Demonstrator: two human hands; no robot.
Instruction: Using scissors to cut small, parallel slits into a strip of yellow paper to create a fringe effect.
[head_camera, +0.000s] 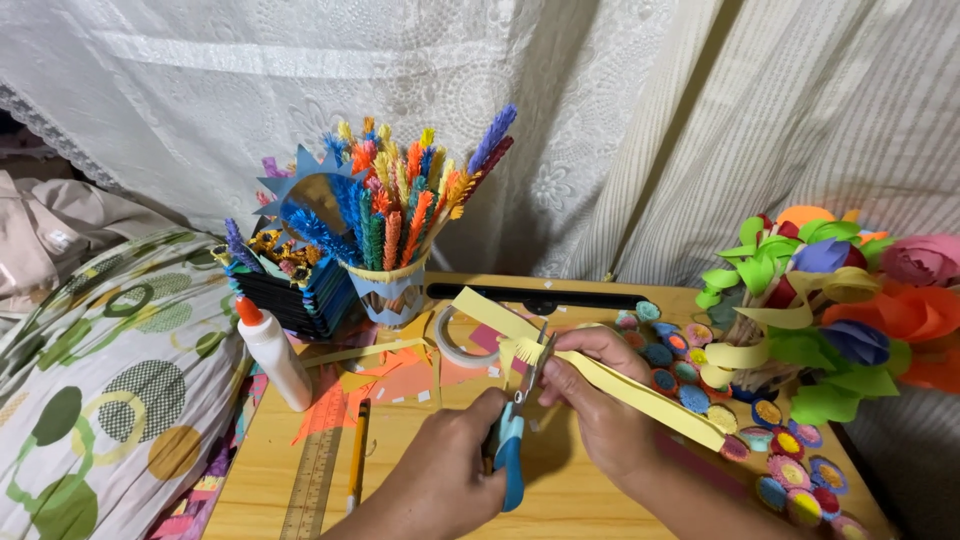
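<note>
The left hand (450, 470) grips blue-handled scissors (512, 440) while the right hand (600, 400) pinches a long yellow paper strip (640, 395) — only its near end looks fringed — most remains uncut.

The bottom edge is cutting off both forearms and the wooden ruler (312, 485); the left hand (455, 470) is hiding most of the blue scissors' (511, 452) handle; the right edge is cropping the paper flowers (900, 300); the right hand (600, 400) is covering part of the yellow paper strip (640, 395).
</note>
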